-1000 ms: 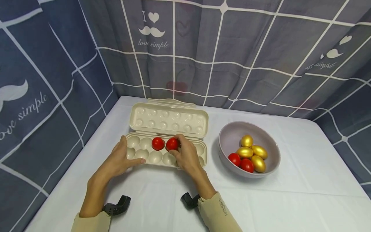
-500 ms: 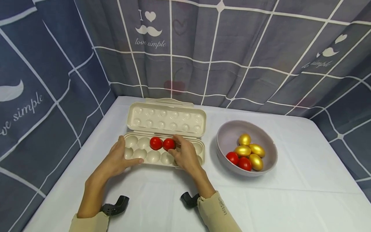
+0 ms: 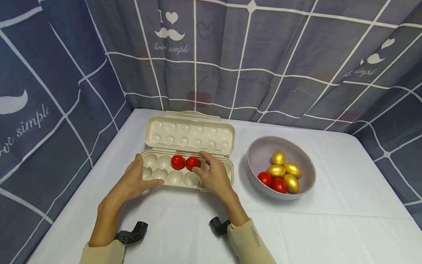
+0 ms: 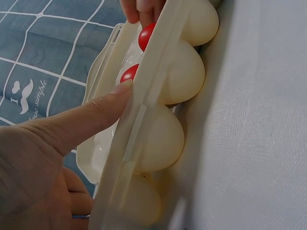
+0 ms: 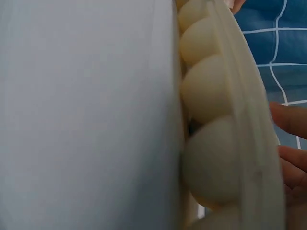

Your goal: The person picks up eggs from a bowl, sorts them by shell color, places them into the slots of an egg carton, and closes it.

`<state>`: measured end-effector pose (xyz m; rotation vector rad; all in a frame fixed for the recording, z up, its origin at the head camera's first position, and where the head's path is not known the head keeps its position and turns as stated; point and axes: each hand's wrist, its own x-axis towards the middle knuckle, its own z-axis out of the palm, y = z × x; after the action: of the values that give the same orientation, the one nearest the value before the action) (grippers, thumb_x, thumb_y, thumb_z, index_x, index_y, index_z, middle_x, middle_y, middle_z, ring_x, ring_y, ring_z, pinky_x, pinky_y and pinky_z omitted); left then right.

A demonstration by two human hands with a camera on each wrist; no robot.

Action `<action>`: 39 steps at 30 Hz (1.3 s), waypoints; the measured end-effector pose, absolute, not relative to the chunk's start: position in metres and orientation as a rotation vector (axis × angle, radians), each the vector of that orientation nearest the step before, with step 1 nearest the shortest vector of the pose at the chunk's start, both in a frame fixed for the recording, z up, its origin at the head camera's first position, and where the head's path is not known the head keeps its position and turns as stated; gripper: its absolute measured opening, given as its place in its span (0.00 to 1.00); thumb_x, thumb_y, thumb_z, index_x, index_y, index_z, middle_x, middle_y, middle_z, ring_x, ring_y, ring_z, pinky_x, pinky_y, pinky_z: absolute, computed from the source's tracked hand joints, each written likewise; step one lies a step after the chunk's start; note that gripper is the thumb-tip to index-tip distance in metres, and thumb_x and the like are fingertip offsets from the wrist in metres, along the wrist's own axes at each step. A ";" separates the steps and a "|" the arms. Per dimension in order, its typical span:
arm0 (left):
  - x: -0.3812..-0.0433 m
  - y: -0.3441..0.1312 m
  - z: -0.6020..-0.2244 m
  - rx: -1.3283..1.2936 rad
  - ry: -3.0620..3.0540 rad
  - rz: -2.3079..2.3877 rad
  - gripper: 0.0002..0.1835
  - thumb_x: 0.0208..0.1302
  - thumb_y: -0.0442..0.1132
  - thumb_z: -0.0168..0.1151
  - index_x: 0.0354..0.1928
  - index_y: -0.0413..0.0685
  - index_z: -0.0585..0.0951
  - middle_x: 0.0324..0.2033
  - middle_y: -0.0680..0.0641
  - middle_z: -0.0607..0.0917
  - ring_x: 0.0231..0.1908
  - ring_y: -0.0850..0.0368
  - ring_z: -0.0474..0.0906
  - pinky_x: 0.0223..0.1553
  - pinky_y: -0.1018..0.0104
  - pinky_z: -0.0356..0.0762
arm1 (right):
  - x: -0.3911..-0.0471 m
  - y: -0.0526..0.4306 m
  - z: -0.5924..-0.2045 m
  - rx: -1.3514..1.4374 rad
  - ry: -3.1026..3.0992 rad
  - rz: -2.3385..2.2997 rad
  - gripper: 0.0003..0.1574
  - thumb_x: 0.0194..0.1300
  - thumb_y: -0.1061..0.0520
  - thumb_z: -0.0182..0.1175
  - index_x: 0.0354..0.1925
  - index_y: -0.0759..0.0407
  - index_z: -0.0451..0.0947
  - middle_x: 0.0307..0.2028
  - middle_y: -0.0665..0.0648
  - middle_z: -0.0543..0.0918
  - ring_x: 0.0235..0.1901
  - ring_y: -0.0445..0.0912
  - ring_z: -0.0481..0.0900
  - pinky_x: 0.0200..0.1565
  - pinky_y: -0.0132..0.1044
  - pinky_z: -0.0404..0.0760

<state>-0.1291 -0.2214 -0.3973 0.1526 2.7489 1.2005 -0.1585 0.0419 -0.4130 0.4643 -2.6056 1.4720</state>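
Observation:
A cream egg carton [image 3: 175, 177] lies on the table with its lid [image 3: 190, 135] folded back. In its back row sit two red eggs side by side, one red egg [image 3: 178, 162] left of the other red egg [image 3: 192, 163]. My left hand [image 3: 128, 183] holds the carton's left end, its thumb [image 4: 103, 108] on the front rim and fingers at the far side. My right hand [image 3: 215, 178] hovers over the right part, thumb and fingers apart, close by the right-hand red egg. It hides several cups. In the right wrist view, fingertips [image 5: 290, 117] show beyond the carton rim.
A greyish-mauve bowl [image 3: 258, 154] stands right of the carton, holding several golden eggs [image 3: 292, 170] and two red eggs [image 3: 278, 185]. White cloth [image 3: 296, 234] covers the table. A checked curtain [image 3: 221, 84] hangs behind and at both sides.
My right hand has loosened from the right-hand red egg and shifted slightly right, leaving it in its cup. The left hand stays at the carton's end. The view shifted slightly.

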 end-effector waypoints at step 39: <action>-0.132 -0.222 -0.398 0.190 2.753 1.174 0.69 0.54 0.51 0.75 0.71 0.22 0.32 0.71 0.21 0.38 0.72 0.27 0.35 0.68 0.34 0.39 | -0.137 0.192 -0.354 0.299 -2.417 1.831 0.40 0.60 0.65 0.69 0.68 0.68 0.67 0.67 0.63 0.71 0.63 0.60 0.71 0.60 0.38 0.72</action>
<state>-0.1318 -0.2216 -0.3980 0.1898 2.7525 1.1742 -0.1373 0.1922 -0.3535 0.2987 -2.4172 1.8311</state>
